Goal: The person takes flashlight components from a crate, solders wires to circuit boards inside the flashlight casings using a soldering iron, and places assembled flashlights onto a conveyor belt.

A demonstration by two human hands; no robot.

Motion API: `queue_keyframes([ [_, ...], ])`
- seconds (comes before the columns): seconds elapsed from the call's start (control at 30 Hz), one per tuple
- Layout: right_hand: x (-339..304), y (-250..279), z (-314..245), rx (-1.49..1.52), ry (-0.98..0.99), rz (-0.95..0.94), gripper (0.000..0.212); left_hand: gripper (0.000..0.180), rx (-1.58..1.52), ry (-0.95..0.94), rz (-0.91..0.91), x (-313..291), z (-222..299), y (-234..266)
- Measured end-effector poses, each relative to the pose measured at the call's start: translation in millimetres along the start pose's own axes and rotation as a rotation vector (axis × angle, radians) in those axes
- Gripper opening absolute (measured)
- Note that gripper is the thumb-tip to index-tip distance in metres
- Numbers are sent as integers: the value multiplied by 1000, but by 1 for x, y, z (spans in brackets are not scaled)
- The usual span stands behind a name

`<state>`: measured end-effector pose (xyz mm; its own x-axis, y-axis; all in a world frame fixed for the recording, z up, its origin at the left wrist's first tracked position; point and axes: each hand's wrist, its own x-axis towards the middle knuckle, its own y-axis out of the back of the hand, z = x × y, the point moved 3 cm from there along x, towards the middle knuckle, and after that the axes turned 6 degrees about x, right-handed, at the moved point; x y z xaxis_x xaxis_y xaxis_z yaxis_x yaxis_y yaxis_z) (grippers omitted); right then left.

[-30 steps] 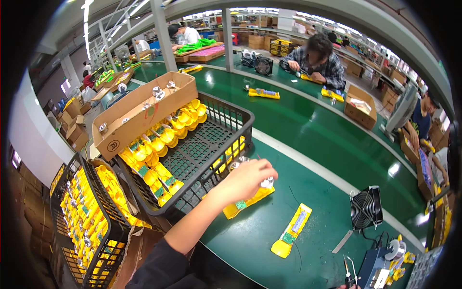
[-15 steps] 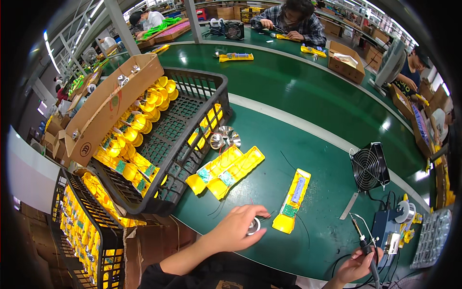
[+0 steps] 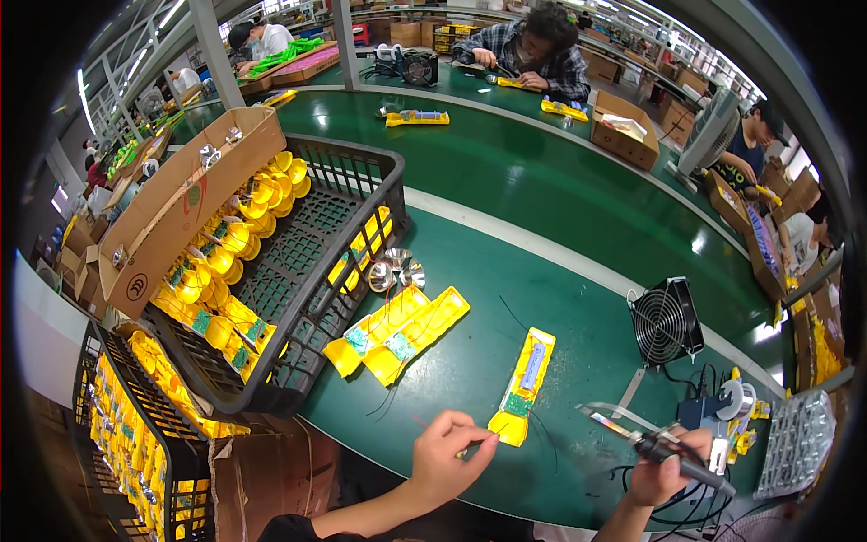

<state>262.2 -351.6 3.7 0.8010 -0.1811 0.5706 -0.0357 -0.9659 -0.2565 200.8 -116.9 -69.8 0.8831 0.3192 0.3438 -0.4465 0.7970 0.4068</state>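
My right hand (image 3: 666,468) grips a soldering iron (image 3: 673,452), its tip pointing up and left over the green table. My left hand (image 3: 452,456) is closed in a pinch beside the wide lower end of a yellow flashlight housing (image 3: 512,427). What its fingers hold is mostly hidden. That housing lies open, with a blue-purple battery cell (image 3: 535,365), a small green circuit board (image 3: 517,404) and loose dark wires. Two more yellow housings (image 3: 428,331) lie to the left, near several shiny silver reflectors (image 3: 397,269).
A black plastic crate (image 3: 384,176) with yellow housings and a cardboard flap (image 3: 194,203) stands at left; another crate (image 3: 135,443) sits below. On the right are a black fan (image 3: 666,319), solder spool (image 3: 736,398) and clear plastic tray (image 3: 797,444). Co-workers sit beyond the green belt (image 3: 524,181).
My right hand has raised the soldering iron and swung its tip leftward. My left hand's fingers have closed to a pinch by the housing; the silver reflector seen in it earlier is now hidden.
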Motion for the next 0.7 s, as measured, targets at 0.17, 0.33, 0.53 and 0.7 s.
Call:
queue_keyframes([
  [0.17, -25, -4, 28, -64, -12, -223, 34, 10, 47, 43, 42, 9, 2, -9],
  [0.33, -47, -3, 44, -204, -105, -214, 32, 10, 114, 174, -80, 23, 8, -15],
  [0.53, -53, -7, 52, -298, -111, -274, 32, 12, 106, 243, -113, 25, -1, -26],
  [0.7, -54, -10, 55, -310, -169, -261, 35, 12, 57, 226, -101, 27, 0, -26],
])
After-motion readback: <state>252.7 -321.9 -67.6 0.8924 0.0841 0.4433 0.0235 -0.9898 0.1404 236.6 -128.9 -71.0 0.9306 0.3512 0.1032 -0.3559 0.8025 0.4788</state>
